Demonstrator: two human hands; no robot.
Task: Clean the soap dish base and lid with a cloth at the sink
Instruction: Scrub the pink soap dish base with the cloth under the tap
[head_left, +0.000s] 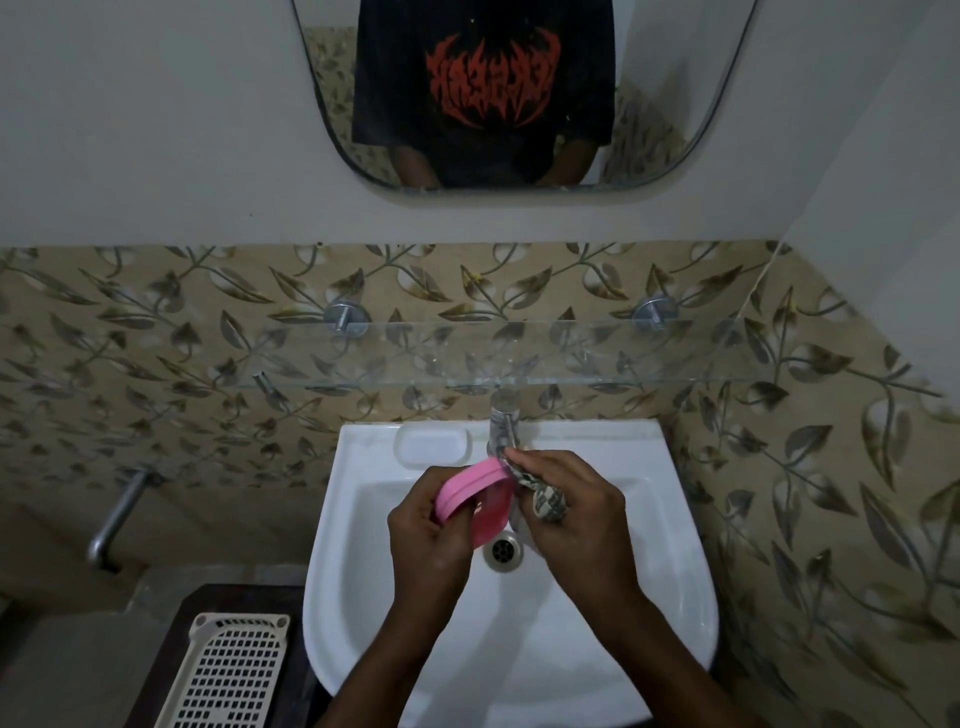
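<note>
A pink soap dish (470, 487) is held tilted over the white sink (519, 639), above the drain. My left hand (431, 540) grips it from the left side; a second pink piece (493, 519) shows just beneath it, and I cannot tell whether the two are joined. My right hand (571, 514) is closed around a bunched patterned cloth (545, 499), whose end presses against the dish's right edge. Both hands are close together under the tap.
A chrome tap (503, 421) stands at the sink's back, with a moulded soap recess (432, 447) to its left. A glass shelf (467, 358) juts out above. A cream plastic basket (234, 670) sits lower left beside a wall pipe (117, 519). A mirror (493, 93) hangs overhead.
</note>
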